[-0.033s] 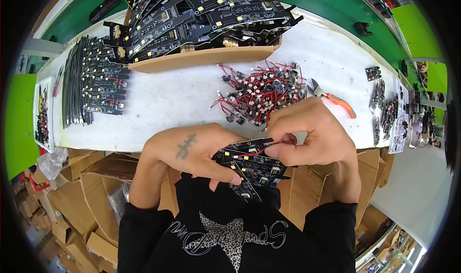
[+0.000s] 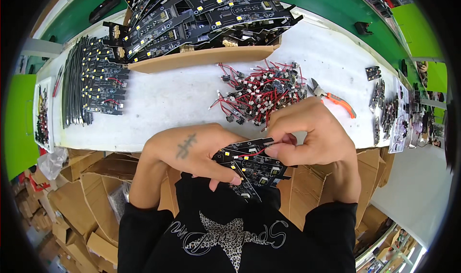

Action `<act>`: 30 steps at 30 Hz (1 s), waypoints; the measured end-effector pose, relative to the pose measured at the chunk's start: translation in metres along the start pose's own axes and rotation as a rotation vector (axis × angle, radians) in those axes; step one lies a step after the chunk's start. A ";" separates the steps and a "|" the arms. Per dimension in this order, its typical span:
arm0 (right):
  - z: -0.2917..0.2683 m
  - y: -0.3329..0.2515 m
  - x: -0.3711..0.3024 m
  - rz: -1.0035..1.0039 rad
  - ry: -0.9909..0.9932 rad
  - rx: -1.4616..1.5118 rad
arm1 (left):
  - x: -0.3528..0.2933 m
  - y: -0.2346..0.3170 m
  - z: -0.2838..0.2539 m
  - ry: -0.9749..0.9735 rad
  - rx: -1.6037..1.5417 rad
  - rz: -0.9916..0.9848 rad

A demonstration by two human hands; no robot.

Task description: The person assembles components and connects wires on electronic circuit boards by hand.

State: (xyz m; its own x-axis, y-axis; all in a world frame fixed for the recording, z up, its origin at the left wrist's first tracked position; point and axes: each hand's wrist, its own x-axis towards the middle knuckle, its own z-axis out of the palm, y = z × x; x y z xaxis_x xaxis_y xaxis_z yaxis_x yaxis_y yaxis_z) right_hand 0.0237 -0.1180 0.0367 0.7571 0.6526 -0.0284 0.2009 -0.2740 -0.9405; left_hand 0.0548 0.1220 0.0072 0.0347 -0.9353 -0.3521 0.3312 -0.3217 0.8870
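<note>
My left hand [image 2: 192, 150] is closed around a few black circuit boards [image 2: 261, 165] in front of my chest, its thumb pressing on the nearest one. Small yellow-white LEDs dot the boards. A red wire [image 2: 250, 155] with a pale tip lies across the upper board and runs to the fingertips of my right hand [image 2: 314, 133]. Those fingers are pinched together at the board's right end, on the wire's end; whatever small part sits there is hidden. Just beyond, a heap of small connectors with red wires [image 2: 266, 90] lies on the white tabletop [image 2: 173, 100].
Orange-handled cutters [image 2: 336, 101] lie right of the heap. An open carton [image 2: 206, 59] full of boards stands at the back. Wired boards [image 2: 103, 76] are stacked in a row at left. Small black modules [image 2: 377, 97] sit at right. Cardboard boxes [image 2: 77, 201] crowd below the table edge.
</note>
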 end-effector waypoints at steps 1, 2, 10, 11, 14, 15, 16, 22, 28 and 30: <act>0.001 0.002 -0.001 -0.008 0.009 0.011 | 0.001 0.000 -0.001 -0.004 -0.002 0.000; 0.001 0.003 -0.001 -0.007 0.009 0.012 | 0.001 0.001 -0.001 -0.003 0.006 -0.007; 0.005 0.010 -0.004 0.054 -0.027 0.142 | 0.001 0.002 -0.001 -0.030 -0.003 -0.083; 0.006 0.010 -0.003 0.055 -0.028 0.143 | 0.002 0.001 -0.001 -0.036 -0.001 -0.058; 0.008 0.009 -0.004 0.021 -0.032 0.238 | 0.002 -0.004 0.001 -0.074 -0.034 -0.020; 0.008 0.010 -0.005 0.080 -0.073 0.347 | 0.002 -0.006 0.002 -0.104 -0.070 -0.007; 0.008 0.010 -0.006 0.140 -0.113 0.455 | 0.003 -0.003 0.001 -0.111 -0.039 -0.035; 0.004 0.013 -0.006 0.084 -0.084 0.464 | 0.006 0.000 0.004 -0.084 -0.116 -0.031; 0.001 0.015 -0.009 0.023 0.053 0.587 | 0.007 -0.007 0.002 -0.139 -0.105 0.035; -0.006 0.009 -0.013 0.089 0.225 0.419 | 0.003 -0.005 0.004 -0.081 -0.150 0.050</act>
State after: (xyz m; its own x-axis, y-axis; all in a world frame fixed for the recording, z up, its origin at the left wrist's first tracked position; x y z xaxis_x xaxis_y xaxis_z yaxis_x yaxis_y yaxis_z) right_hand 0.0190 -0.1332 0.0309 0.8848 0.4584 -0.0840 -0.1029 0.0164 -0.9946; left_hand 0.0496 0.1198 0.0029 -0.0198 -0.9604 -0.2780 0.4686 -0.2546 0.8460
